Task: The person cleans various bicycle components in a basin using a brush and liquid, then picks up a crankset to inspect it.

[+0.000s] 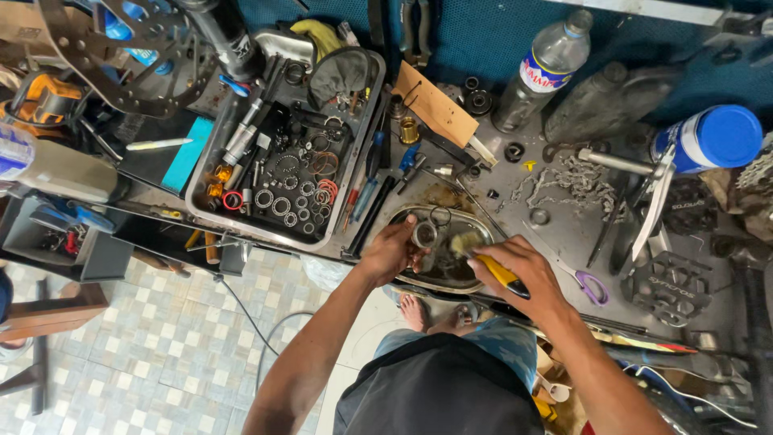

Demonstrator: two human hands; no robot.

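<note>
At frame centre, the left hand (392, 251) grips a metal ring (424, 234) over an oval pan (477, 221); the right hand (523, 278) clasps a yellow-handled brush (483, 256). Upper left, a grey tray (200, 190) holds bearings (282, 206)

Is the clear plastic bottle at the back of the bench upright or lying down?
Upright. The plastic bottle stands on the bench with its cap on; the overhead camera sees it foreshortened, neck pointing up.

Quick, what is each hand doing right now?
Left hand: closed on a small metal ring.
Right hand: closed on a yellow-handled brush.
</note>
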